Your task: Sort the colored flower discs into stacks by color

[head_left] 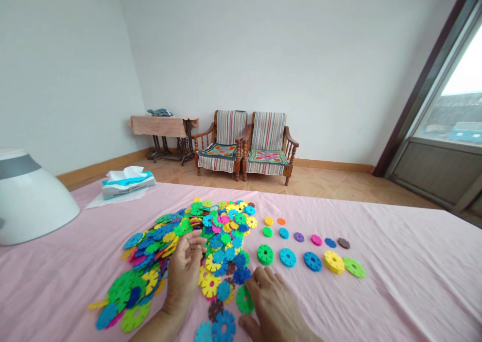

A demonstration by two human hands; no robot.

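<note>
A heap of coloured plastic snowflake discs (181,236) lies on a pink tablecloth (395,281). My left hand (184,271) rests on the heap's near side, fingers curled together around a disc I cannot make out clearly. My right hand (273,304) lies palm down on the cloth, fingers spread, its fingertips near a green disc (244,301) and a blue disc (241,274). To the right, sorted discs sit apart in rows: large green (265,254), teal (287,257), blue (312,261), a yellow stack (334,261), light green (354,267).
Small discs (299,237) form a row behind the large ones. A tissue pack (128,182) lies at the table's far left; a white rounded appliance (30,201) stands at the left edge. Two wooden armchairs (244,143) and a sewing table (165,128) stand against the wall.
</note>
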